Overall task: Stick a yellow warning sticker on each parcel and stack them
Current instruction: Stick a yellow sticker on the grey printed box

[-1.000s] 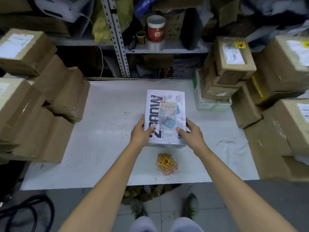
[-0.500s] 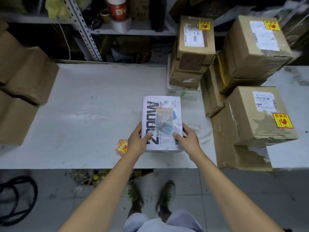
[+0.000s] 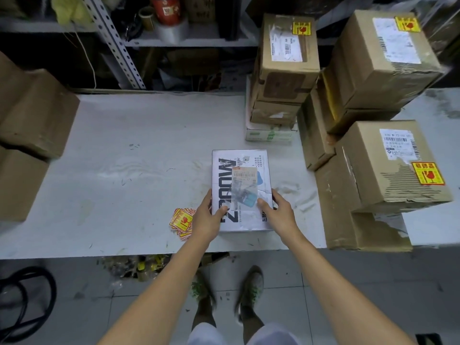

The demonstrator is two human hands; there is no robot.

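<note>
A flat white parcel [image 3: 240, 175] with large dark lettering and a shipping label lies on the white table [image 3: 129, 170]. My left hand [image 3: 207, 217] grips its near left edge, thumb on top. My right hand [image 3: 278, 212] grips its near right edge, thumb on top as well. A small pile of yellow warning stickers [image 3: 181, 221] lies on the table just left of my left hand. No yellow sticker shows on the white parcel.
Stacked cardboard parcels with yellow stickers stand at the right: a near one [image 3: 395, 168], a far right one [image 3: 383, 56] and a tall stack [image 3: 286, 63]. Plain brown boxes [image 3: 37, 113] sit at the left. A shelf [image 3: 174, 41] runs behind the table.
The view has swung to the right, so the parcel stacks at the right show more fully. Both hands have kept their hold on the white parcel, which has shifted right of the sticker pile.
</note>
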